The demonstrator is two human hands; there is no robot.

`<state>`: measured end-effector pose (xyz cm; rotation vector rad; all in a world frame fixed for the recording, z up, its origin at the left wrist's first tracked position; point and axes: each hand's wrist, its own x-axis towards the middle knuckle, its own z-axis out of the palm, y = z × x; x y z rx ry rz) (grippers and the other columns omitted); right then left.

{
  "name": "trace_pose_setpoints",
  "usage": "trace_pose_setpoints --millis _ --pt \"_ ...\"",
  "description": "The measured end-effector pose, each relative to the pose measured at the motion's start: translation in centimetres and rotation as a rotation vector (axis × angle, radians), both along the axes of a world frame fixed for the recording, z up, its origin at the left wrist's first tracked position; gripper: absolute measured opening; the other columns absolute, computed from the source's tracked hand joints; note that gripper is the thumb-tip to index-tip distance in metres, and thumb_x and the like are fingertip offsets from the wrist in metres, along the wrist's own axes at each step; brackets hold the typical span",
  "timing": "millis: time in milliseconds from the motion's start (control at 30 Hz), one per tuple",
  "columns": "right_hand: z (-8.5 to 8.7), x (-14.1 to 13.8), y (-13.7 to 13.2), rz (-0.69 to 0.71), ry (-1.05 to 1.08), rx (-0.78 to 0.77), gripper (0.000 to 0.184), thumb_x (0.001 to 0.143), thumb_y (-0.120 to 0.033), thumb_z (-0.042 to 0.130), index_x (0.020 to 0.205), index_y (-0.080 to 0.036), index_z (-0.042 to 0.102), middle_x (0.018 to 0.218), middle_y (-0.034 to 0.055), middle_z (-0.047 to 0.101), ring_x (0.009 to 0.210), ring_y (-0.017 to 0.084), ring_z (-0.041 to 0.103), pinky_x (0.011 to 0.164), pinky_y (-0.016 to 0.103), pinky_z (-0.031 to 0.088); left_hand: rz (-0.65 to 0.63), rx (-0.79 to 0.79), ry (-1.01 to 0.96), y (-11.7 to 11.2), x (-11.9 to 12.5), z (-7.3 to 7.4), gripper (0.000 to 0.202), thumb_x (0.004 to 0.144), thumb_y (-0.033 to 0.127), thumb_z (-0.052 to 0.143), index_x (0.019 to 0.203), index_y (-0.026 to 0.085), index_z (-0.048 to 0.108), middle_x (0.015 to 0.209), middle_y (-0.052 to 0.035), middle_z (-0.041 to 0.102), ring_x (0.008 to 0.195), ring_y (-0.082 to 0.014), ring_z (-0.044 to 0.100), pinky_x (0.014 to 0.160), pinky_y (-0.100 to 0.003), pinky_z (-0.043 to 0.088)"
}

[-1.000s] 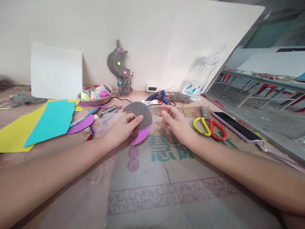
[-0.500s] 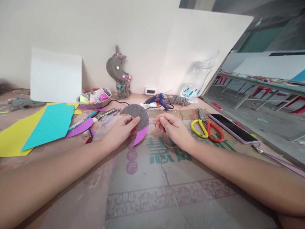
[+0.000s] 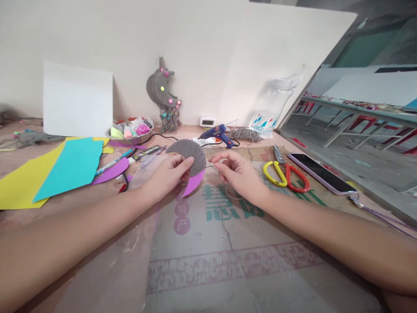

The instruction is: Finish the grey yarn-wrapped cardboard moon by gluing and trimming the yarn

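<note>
A crescent-shaped piece (image 3: pixel 195 180), wound with grey yarn over most of its length, leaves its purple lower tip bare. My left hand (image 3: pixel 172 174) pinches its inner edge between thumb and fingers, holding it above the printed plastic-covered sheet. From the crescent's right edge a strand of grey yarn (image 3: pixel 211 166) leads to my right hand (image 3: pixel 239 174). The fingers of that hand are loosely curled around the strand, with the index finger lifted off the thumb. More yarn trails under and beside the right hand.
Scissors (image 3: pixel 286 176) and a phone (image 3: pixel 322 173) lie on the right. Behind are a glue gun (image 3: pixel 216 134), yarn bundle (image 3: pixel 246 134), small clock (image 3: pixel 207 121), plastic jug (image 3: pixel 269 108) and decorated grey moon (image 3: pixel 163 89). Coloured sheets (image 3: pixel 70 167) and a bowl (image 3: pixel 130 140) occupy the left.
My right index finger has lifted away from the thumb, and the hand has turned slightly. The left hand keeps its hold on the crescent. The view has shifted a little.
</note>
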<state>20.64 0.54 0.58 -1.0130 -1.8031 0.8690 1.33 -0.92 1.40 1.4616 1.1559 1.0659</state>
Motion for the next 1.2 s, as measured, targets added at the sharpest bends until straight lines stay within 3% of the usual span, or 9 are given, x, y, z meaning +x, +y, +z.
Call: trace_pose_setpoints --millis 100,167,400,600,833,1000,1200 --pt "-0.16 -0.10 -0.10 0.083 0.010 -0.012 0.016 0.085 -0.032 0.052 0.097 -0.021 0.050 0.095 0.0017 0.060 0.053 0.006 0.047 0.050 0.022 0.039 0.009 0.004 0.015 -0.15 0.05 0.14 0.036 0.082 0.042 0.053 0.058 0.018 0.042 0.055 0.0042 0.044 0.042 -0.0068 0.042 0.035 -0.019 0.033" --pt "-0.10 -0.14 -0.14 0.085 -0.012 0.019 0.019 0.085 -0.029 0.052 0.102 -0.021 0.050 0.097 0.0025 0.060 0.057 0.007 0.047 0.054 0.023 0.040 0.018 0.017 0.044 -0.15 0.03 0.18 0.036 0.083 0.041 0.053 0.058 0.018 0.042 0.054 0.0042 0.044 0.042 -0.0066 0.042 0.036 -0.019 0.032" --pt "0.33 0.11 0.07 -0.008 -0.020 0.079 0.023 0.088 -0.027 0.045 0.109 -0.020 0.053 0.083 0.0010 0.051 0.058 0.009 0.041 0.056 0.025 0.036 0.025 0.080 0.110 0.17 -0.08 0.02 0.037 0.085 0.041 0.049 0.057 0.017 0.043 0.054 0.0041 0.045 0.044 -0.0057 0.043 0.042 -0.018 0.034" --pt "0.31 0.26 -0.02 -0.020 0.015 0.081 0.010 0.088 -0.028 0.046 0.089 -0.020 0.051 0.065 -0.0040 0.041 0.056 0.009 0.036 0.054 0.024 0.032 0.012 0.029 0.099 -0.14 0.01 0.31 0.036 0.084 0.044 0.049 0.060 0.018 0.041 0.055 0.0046 0.045 0.043 -0.0070 0.043 0.039 -0.019 0.033" --pt "0.27 0.66 0.05 0.078 0.013 0.091 0.024 0.091 -0.038 0.041 0.078 -0.020 0.048 0.065 -0.0030 0.041 0.058 0.010 0.038 0.055 0.025 0.032 0.026 0.090 0.145 0.18 -0.17 0.02 0.038 0.084 0.043 0.049 0.056 0.018 0.043 0.053 0.0037 0.046 0.045 -0.0072 0.043 0.042 -0.020 0.034" --pt "0.66 0.43 -0.16 0.012 -0.048 0.095 0.032 0.092 -0.040 0.038 0.072 -0.018 0.050 0.063 -0.0020 0.042 0.058 0.011 0.039 0.057 0.026 0.032 0.043 0.113 0.180 0.07 -0.12 0.18 0.038 0.084 0.042 0.049 0.054 0.018 0.045 0.053 0.0032 0.047 0.046 -0.0076 0.044 0.043 -0.020 0.035" --pt "0.53 0.29 0.03 -0.030 -0.051 0.116 0.017 0.088 -0.029 0.046 0.081 -0.018 0.057 0.062 -0.0028 0.044 0.057 0.010 0.039 0.056 0.025 0.032 0.044 0.124 0.187 -0.06 -0.03 0.26 0.040 0.084 0.044 0.048 0.054 0.018 0.045 0.051 0.0034 0.045 0.044 -0.0085 0.044 0.041 -0.021 0.034"
